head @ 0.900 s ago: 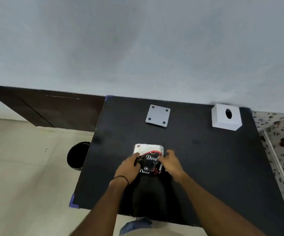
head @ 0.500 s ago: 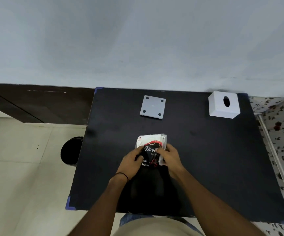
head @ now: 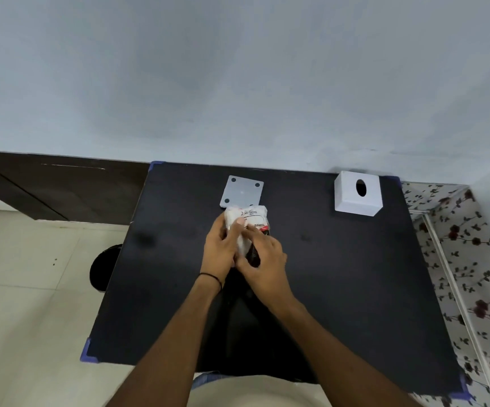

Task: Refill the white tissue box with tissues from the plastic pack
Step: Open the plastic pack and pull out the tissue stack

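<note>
Both hands – left (head: 221, 248) | right (head: 262, 261) – clamped on plastic pack (head: 248, 220) | its lower half hidden

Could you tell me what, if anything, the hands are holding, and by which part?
Both hold the clear plastic tissue pack: the left hand on its left side, the right hand at its near, dark-printed end.
</note>
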